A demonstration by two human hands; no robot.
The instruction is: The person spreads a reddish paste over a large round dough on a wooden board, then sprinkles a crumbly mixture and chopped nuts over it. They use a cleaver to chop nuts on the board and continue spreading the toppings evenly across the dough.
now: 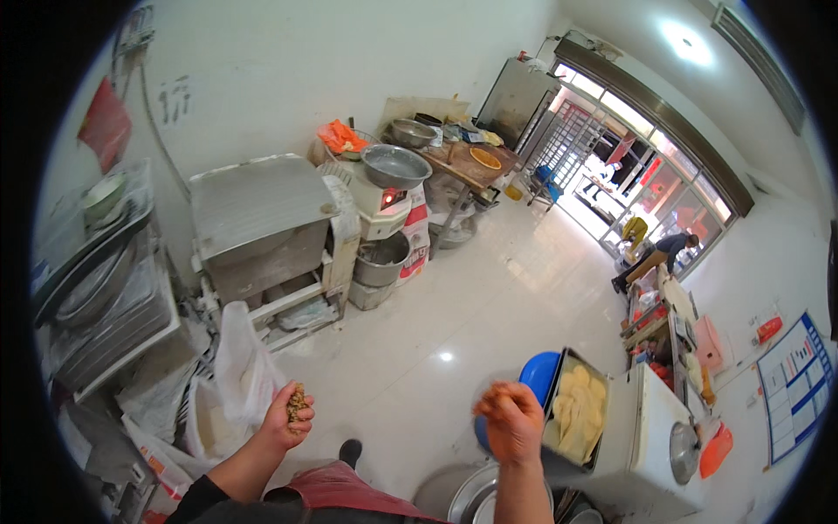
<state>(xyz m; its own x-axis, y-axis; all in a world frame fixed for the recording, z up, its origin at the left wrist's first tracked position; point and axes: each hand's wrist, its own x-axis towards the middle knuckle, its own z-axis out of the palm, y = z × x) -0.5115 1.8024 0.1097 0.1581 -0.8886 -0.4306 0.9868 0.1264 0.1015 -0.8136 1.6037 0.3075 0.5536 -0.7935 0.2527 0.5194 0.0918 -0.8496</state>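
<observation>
My left hand [285,419] is curled around a clump of coarse, crumbly brown-green filling [298,403], which shows between thumb and fingers. A white plastic bag [241,367] stands just behind that hand. My right hand [512,419] is raised with its fingers curled in; they look reddish-brown and blurred. Whether anything is inside that fist, I cannot tell. Close to its right is a rectangular metal tray [555,435] of pale yellow dough pieces [579,409]. Part of a blue basin [538,376] shows behind the right hand, and round metal pans [461,501] sit below it.
A metal dough machine [262,242] stands at left, near a scale [383,203] carrying a metal bowl [396,164]. Beyond is a wooden worktable [468,160]. A white cabinet [661,426] is at right. A person [661,255] bends near the glass doors [655,164]. Tiled floor [419,321] lies between.
</observation>
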